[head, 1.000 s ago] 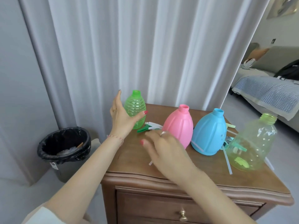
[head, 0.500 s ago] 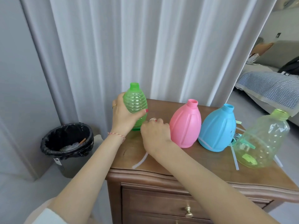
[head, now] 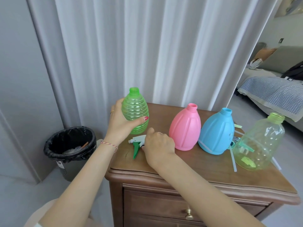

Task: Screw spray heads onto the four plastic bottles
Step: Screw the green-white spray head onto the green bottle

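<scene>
— Thin green ribbed plastic, see-through, clearly empty: wrapped in the left hand [head: 120, 126] around the belly of the green bottle [head: 135, 112], thumb across the front, neck open and bare. Lifted or just tipped on the tabletop [head: 188, 163]? Hard to tell.

— And the right hand [head: 158, 143]?

— Curled knuckles-up over the white-and-green spray head [head: 137, 144] lying just below that bottle; probably closing on its collar end, though fingertips hidden, so cannot tell whether gripped.

— Handling?

— Very light, likely to dent under a hard squeeze, a bit slick. Better held low on the ribs, as now. Head rigid; best taken by the threaded collar, not the trigger. Dip tube bendy, needing a feed into the neck first.

— Further out?

— Pink bottle [head: 185, 128], blue bottle [head: 216, 131], pale clear bottle [head: 260, 143] standing in a row to the right, all uncapped. More heads and tubes behind them.

— Any writing?

— Faint marks on the blue one, a green sticker on the clear one; neither readable.
</scene>
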